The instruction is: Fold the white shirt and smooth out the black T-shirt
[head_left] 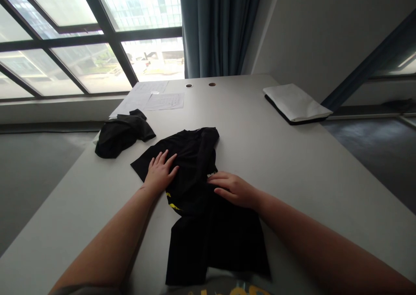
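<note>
On the white table in front of me lies a black T-shirt [188, 156], somewhat rumpled, its neck and sleeves away from me. Yellow print shows along its left edge. Black shorts [234, 238], or a piece shaped like them, spread nearest my body; where they meet the shirt is hard to make out. My left hand [160, 171] rests flat on the shirt's left side, fingers spread. On the right edge, beside a small pale print, my right hand [232, 187] lies with its fingers stretched out over the black cloth. Neither hand visibly grips the fabric.
Another crumpled black garment [121, 134] sits at the table's left edge. Behind it are printed paper sheets [165, 101]. A folded white and black cloth item [295, 102] lies at the back right. Windows and a blue curtain [217, 30] stand beyond the white table [308, 169].
</note>
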Demonstrator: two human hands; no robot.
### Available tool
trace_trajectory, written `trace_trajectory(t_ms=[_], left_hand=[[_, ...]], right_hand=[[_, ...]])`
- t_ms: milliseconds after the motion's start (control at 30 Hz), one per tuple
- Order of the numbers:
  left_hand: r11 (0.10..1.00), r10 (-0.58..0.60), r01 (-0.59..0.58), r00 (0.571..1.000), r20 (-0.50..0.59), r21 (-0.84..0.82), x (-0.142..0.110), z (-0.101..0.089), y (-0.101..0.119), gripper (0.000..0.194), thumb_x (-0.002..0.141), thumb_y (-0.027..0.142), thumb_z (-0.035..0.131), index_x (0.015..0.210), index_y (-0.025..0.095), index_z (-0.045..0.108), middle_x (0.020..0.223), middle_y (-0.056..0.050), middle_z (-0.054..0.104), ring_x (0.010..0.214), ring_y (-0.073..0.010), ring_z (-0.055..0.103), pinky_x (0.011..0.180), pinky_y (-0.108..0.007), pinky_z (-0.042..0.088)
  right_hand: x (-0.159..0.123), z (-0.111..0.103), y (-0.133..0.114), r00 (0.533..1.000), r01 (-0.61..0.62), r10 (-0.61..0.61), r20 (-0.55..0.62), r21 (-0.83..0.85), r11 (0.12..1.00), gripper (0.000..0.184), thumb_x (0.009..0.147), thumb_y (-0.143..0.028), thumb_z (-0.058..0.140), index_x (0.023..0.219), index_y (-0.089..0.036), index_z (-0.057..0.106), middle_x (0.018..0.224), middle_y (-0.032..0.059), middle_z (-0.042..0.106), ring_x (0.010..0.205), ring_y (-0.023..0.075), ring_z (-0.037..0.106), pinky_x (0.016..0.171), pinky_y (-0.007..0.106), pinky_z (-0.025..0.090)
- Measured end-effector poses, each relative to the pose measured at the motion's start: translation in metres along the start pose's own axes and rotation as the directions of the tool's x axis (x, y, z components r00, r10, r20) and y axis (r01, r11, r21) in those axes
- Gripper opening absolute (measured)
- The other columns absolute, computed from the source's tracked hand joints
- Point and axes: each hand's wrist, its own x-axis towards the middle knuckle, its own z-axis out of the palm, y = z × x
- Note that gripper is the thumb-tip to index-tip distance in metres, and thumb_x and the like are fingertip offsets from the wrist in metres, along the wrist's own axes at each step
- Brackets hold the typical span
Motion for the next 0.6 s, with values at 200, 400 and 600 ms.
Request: trace_trajectory(t_ms=[200, 400, 600], left_hand=[[1.000, 0.010, -0.010, 1.000, -0.008, -0.002, -0.001, 0.001, -0.001, 0.058, 0.104, 0.050, 0.047, 0.159, 0.033, 0.047, 0.171, -0.007, 0.035, 0.159, -0.0316, 0.029, 0.128, -0.055, 0.024], [1.000, 0.008, -0.007, 1.000, 0.003, -0.009, -0.001, -0.001, 0.001, 0.057, 0.104, 0.050, 0.047, 0.158, 0.032, 0.048, 0.171, -0.009, 0.034, 0.159, -0.0323, 0.028, 0.128, -0.056, 0.024], [1.000, -0.010, 0.010, 1.000, -0.001, -0.001, 0.000, 0.001, 0.000, 0.057, 0.103, 0.050, 0.049, 0.158, 0.034, 0.048, 0.171, -0.006, 0.035, 0.159, -0.0310, 0.029, 0.129, -0.055, 0.024]], right_hand=[[-0.006, -0.013, 0.005, 0.959, 0.008, -0.031, -0.282, -0.083, 0.996, 0.034, 0.105, -0.026, 0.047, 0.125, -0.029, 0.074, 0.130, 0.0104, 0.068, 0.120, 0.0252, 0.065, 0.104, 0.044, 0.055], [0.005, -0.039, 0.055, 0.941, -0.170, 0.045, -0.337, -0.350, 0.921, 0.030, 0.096, -0.020, 0.055, 0.114, -0.027, 0.078, 0.117, 0.0091, 0.073, 0.116, 0.0287, 0.062, 0.109, 0.053, 0.048], [0.050, -0.036, 0.089, 0.990, -0.125, 0.069, -0.125, -0.522, 0.844, 0.028, 0.091, -0.026, 0.065, 0.116, -0.021, 0.076, 0.131, 0.0118, 0.069, 0.133, 0.0325, 0.052, 0.115, 0.051, 0.042]])
